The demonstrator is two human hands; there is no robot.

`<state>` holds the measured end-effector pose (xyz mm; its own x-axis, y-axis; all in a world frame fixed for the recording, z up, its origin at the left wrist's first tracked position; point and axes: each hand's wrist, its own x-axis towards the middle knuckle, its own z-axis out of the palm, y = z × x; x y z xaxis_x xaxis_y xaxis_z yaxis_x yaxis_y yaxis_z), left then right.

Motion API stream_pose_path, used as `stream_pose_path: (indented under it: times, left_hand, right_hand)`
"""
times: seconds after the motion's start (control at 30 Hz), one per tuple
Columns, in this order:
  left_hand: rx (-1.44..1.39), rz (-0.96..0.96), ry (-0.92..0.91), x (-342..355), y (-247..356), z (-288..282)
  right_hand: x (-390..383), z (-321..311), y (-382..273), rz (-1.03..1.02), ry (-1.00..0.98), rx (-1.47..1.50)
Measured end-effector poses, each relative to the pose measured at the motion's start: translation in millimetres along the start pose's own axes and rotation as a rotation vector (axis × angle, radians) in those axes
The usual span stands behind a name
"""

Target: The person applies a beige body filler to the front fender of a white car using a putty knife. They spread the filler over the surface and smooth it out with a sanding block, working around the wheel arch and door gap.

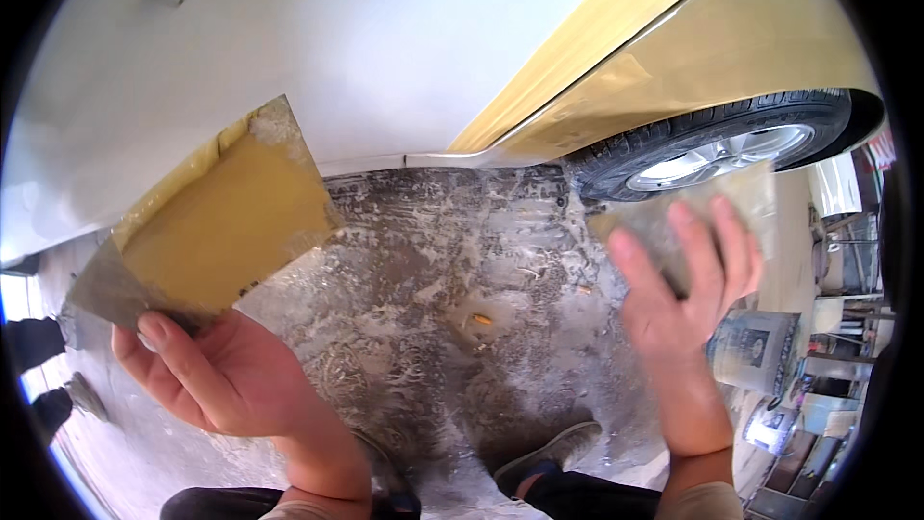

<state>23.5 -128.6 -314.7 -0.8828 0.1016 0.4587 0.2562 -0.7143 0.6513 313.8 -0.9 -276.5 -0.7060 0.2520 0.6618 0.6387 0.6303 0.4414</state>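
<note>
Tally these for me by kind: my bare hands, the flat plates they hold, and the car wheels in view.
Bare hands: 2, left hand and right hand
Flat plates: 2, yellow-coated plate and greyish plate
Car wheels: 1, silver-rimmed wheel
Total: 5

Floor (414,356) under me: grey, smeared whitish | two small orange stubs (482,319) ahead | my shoes (558,450) on it | car tyre (616,162), upper right | another person's shoe (87,397), far left | grey container (754,351), right
</note>
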Motion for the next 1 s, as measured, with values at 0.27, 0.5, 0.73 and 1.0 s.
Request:
stream_pose_path:
  times: [0.27,0.5,0.73,1.0]
  left_hand:
    - [-0.082,-0.207,-0.053,11,-6,-10]
    - [-0.104,-0.196,-0.003,15,-5,-18]
    - [-0.1,-0.216,-0.016,17,-8,-32]
    - [-0.022,-0.17,-0.033,16,-10,-36]
  right_hand:
    - [60,34,44,-0.309,0.273,-0.157]
    - [74,42,45,-0.351,0.292,-0.201]
    - [80,44,44,-0.363,0.284,-0.21]
    - [82,45,50,-0.404,0.294,-0.208]
